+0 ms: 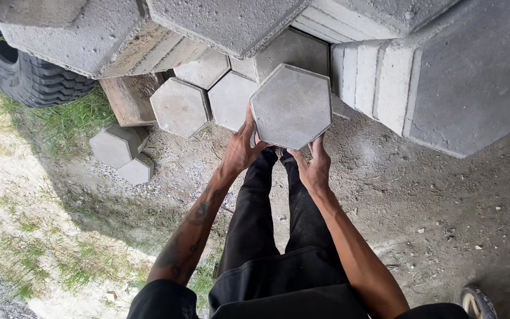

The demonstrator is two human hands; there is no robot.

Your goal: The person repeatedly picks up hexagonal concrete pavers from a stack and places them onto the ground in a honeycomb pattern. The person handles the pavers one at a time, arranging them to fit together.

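Observation:
A grey hexagonal concrete paver [291, 105] is held up in front of me, face toward the camera. My left hand [242, 143] grips its lower left edge. My right hand [314, 162] supports its lower right edge from below. Behind it, more hexagonal pavers [179, 106] stand on the ground in a row, leaning against a stack. My legs in black trousers [273, 224] are below the paver.
Stacks of hexagonal pavers [444, 77] fill the top and right. Two loose pavers [119, 150] lie on the gravel at left. A wooden block [130, 97] and a black tyre [28, 74] sit at upper left. Dirt ground and patchy grass lie around.

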